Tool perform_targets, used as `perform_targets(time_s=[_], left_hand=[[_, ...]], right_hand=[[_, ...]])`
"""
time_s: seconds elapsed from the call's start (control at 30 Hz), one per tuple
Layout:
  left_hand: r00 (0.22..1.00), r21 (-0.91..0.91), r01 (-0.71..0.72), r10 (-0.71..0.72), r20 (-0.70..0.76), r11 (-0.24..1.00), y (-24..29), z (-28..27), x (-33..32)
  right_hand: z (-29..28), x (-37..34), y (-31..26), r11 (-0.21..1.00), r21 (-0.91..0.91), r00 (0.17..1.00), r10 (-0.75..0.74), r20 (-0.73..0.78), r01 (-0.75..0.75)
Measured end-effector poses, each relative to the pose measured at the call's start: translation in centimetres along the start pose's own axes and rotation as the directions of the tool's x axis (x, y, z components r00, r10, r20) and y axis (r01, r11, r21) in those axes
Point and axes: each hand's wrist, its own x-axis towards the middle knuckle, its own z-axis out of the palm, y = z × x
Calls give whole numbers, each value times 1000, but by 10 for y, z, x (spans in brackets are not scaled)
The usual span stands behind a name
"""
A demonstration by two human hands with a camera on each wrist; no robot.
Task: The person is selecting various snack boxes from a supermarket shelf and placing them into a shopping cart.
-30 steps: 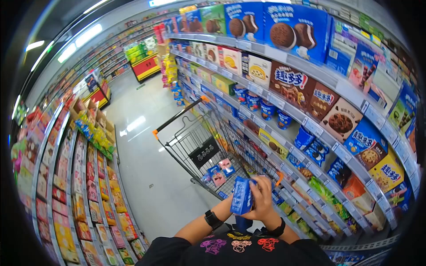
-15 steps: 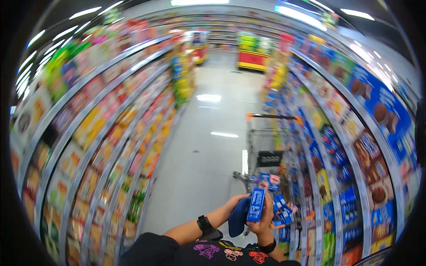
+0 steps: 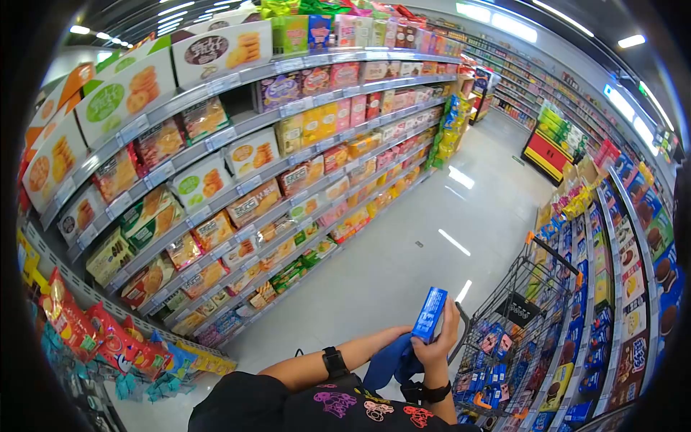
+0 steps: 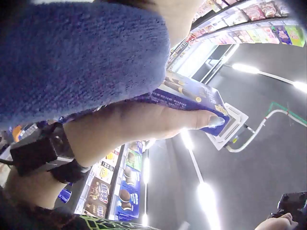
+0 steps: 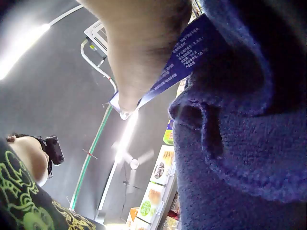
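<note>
In the head view, my right hand (image 3: 437, 344) grips a slim blue biscuit box (image 3: 430, 314) upright before my chest. In the left wrist view its thumb presses along the narrow side of the box (image 4: 192, 96), near one end, and chocolate sticks are pictured on the broad face. My left hand (image 3: 392, 338) reaches to the lower end of the box, with a dark blue fuzzy cloth (image 3: 390, 366) bunched and hanging beneath it. Most of the left fingers are hidden behind box and cloth. The cloth (image 5: 230, 153) fills much of the right wrist view.
A black wire shopping cart (image 3: 520, 309) with an orange-tipped handle stands ahead right, holding several blue and pink packs (image 3: 495, 344). Biscuit shelves (image 3: 252, 173) line the left; more shelves (image 3: 633, 288) run beyond the cart. Red snack bags (image 3: 119, 331) hang at lower left.
The head view has swung from the right-hand shelves to the left-hand ones, so the cart now appears farther right. The box stays in the right hand and now stands more upright; more cloth shows.
</note>
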Motion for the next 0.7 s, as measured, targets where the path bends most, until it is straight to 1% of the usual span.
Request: perform_targets(time_s=[0.1,0.23,0.27,0.37,0.4,0.5,0.53,0.6,0.63,0.67,0.7], left_hand=[[1000,-22,-12,12,9,1000,2,-4,-12],[998,-63,-44,46,29,997,10,-1,-24],[998,-68,-60,62,32,996,12,-1,-26],[994,-93,-92,97,50,991,19,-1,-29],[992,-100,-103,109,56,990,21,-2,-31],[988,-122,-125,135,76,985,22,-3,-28],[986,-127,-132,143,80,983,22,-3,-26],[983,-139,-151,164,88,979,21,-6,-20],[980,-147,-163,178,90,976,19,-9,-13],[977,-159,-178,194,88,971,18,-12,-5],[974,-166,-193,210,88,967,14,-15,8]], right_hand=[[13,-4,-8,997,50,998,62,19,-63],[27,-9,-31,986,61,984,147,97,-153],[32,-13,-31,977,103,978,177,107,-188],[38,-16,-43,970,139,976,187,112,-202],[38,-17,-45,969,140,974,183,135,-202],[32,-15,-51,985,136,989,95,115,-111],[30,-16,-44,997,74,996,27,86,-33],[21,-11,-35,979,-43,979,-197,61,199],[14,-6,-28,943,-107,949,-310,60,315],[7,-1,-18,881,-207,905,-411,115,426],[-1,6,-13,847,-227,877,-462,136,481]])
